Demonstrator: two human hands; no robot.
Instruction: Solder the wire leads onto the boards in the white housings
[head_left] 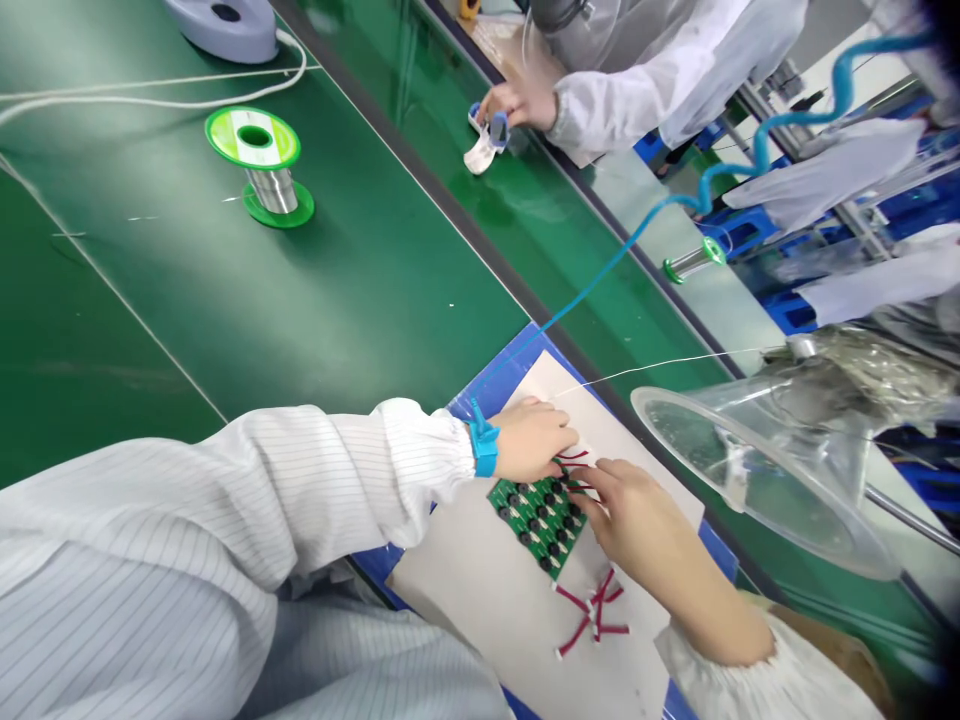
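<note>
My left hand [534,440], with a blue wrist strap [484,448] at the cuff, lies over the upper edge of a green circuit board [536,522] set with several rows of black components. Short red wires [573,456] stick out by its fingertips, and the fingers hide part of the board. My right hand [626,515] comes in from the other side, its fingertips pinched at a red wire [576,486] by the board's corner. Below it, several loose red wires with pale tips [592,620] lie on a beige sheet [480,590].
The sheet lies on a blue mat [491,385] on a green workbench [300,300]. A solder wire spool [268,175] stands there. A clear plastic funnel hood [750,470] is to the right. Across the bench, a co-worker's hand [517,105] holds a white item. A blue coiled hose [757,165] runs overhead.
</note>
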